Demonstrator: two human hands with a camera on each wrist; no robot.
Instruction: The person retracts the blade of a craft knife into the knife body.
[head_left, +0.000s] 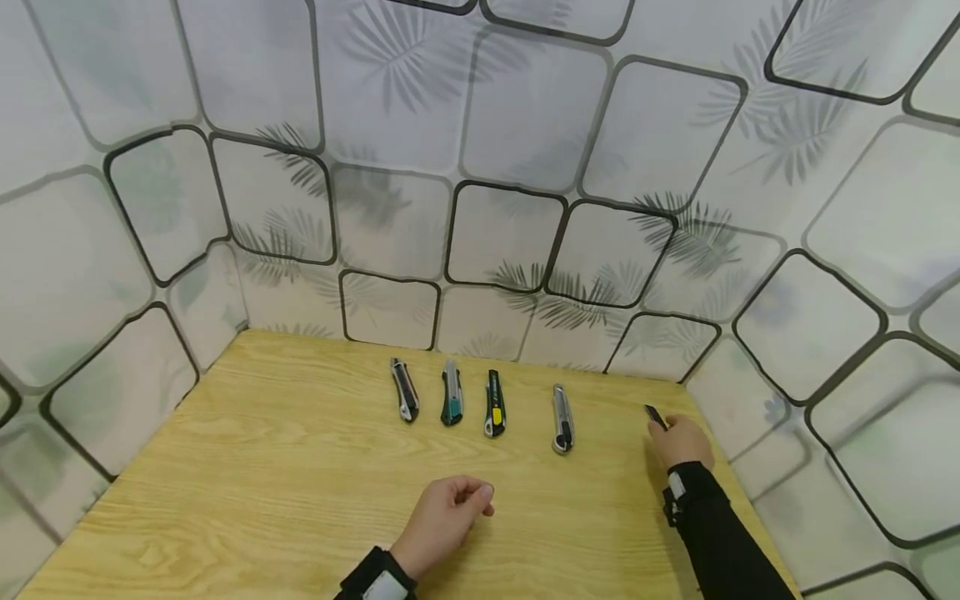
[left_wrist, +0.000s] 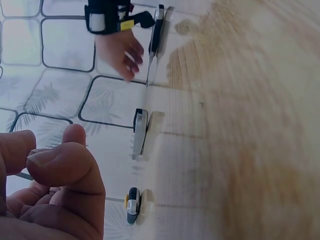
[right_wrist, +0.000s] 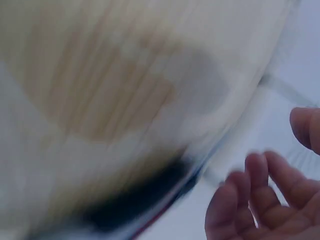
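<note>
My right hand (head_left: 681,443) is at the table's right side, over a dark utility knife (head_left: 655,416) that it partly covers in the head view. In the right wrist view its fingers (right_wrist: 257,190) are loosely bent with nothing between them, and the knife (right_wrist: 145,197) is a dark blur on the table. The left wrist view shows the right hand (left_wrist: 120,52) beside that knife (left_wrist: 156,35). Loosely curled and holding nothing, my left hand (head_left: 446,518) hovers above the front middle of the table. Nearest beyond it is a silver-and-black utility knife (head_left: 562,419).
Left of the silver knife lie a black-and-yellow utility knife (head_left: 495,406), a grey-and-teal one (head_left: 452,394) and a dark one with silver ends (head_left: 405,390), spaced along the back. The wooden table (head_left: 247,467) meets a patterned curtain (head_left: 510,233) behind and on both sides.
</note>
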